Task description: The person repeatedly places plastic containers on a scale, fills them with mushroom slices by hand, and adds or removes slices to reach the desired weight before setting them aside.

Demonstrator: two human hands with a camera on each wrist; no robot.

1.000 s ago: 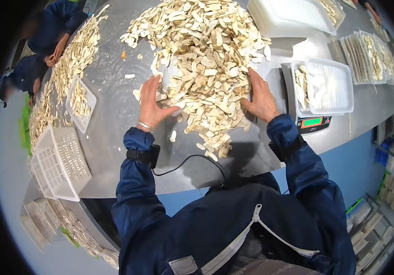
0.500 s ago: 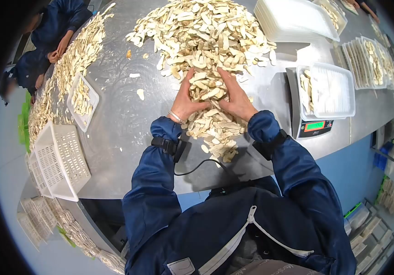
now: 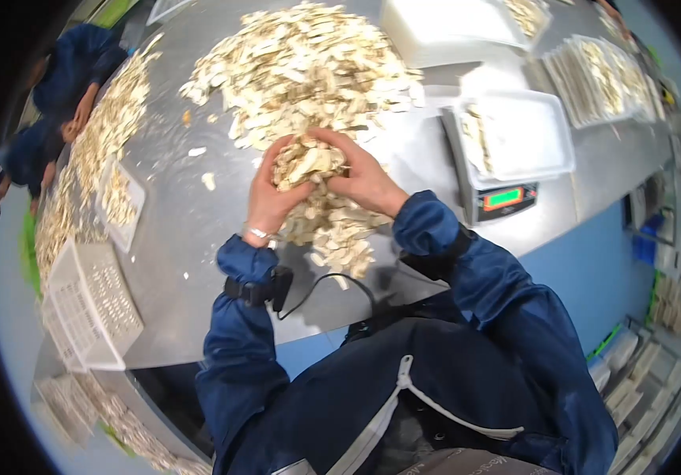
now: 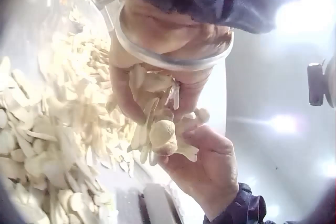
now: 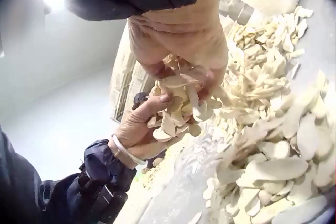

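Note:
Both hands cup a clump of pale mushroom slices (image 3: 307, 165) between them in the head view. My left hand (image 3: 271, 198), with a light band at the wrist, curls round the clump from the left. From the other side my right hand (image 3: 368, 184) closes its fingers and thumb round it. The held slices (image 5: 181, 111) stick out between the fingers in the right wrist view, some with rounded ends. More loose slices (image 3: 344, 241) lie on the metal table (image 3: 190, 301) below the hands. A large heap of slices (image 3: 301, 71) spreads just beyond the fingertips.
On the right, a digital scale (image 3: 507, 199) bears a clear plastic tray (image 3: 550, 170) with some slices. Stacked trays (image 3: 428, 32) stand at the back. To the left are a perforated basket (image 3: 103, 305), a small tray (image 3: 131, 226) and two people in dark blue sleeves.
The hands came inward from either side of the heap, closed round a clump of slices and lifted it. The head view has shifted, and the slices nearest me now lie apart from the main heap.

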